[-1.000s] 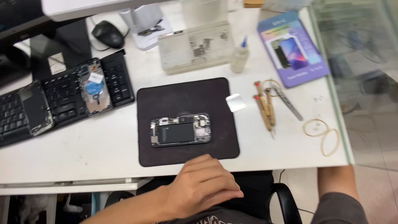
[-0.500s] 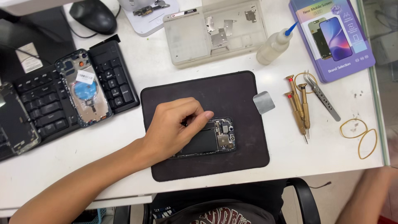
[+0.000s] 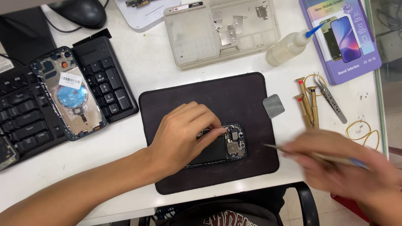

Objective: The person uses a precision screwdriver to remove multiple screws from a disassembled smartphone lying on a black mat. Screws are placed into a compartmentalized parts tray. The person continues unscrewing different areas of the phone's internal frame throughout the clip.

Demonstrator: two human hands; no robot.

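mat (image 3: 234,96): black | keyboard (image 3: 29,121): black | box (image 3: 341,37): purple | screwdrivers (image 3: 307,102): gold, red-tipped

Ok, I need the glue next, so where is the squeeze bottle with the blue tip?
In the head view the squeeze bottle lies on its side at the upper right of the white table, between the clear parts tray and the purple screen box.

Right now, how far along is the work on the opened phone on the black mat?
Done: the opened phone lies on the black mat with its inner boards bare, and a separate back housing rests on the keyboard. In hand: the left hand steadies the phone; the blurred right hand brings a thin tool toward it. Left: closing it up.
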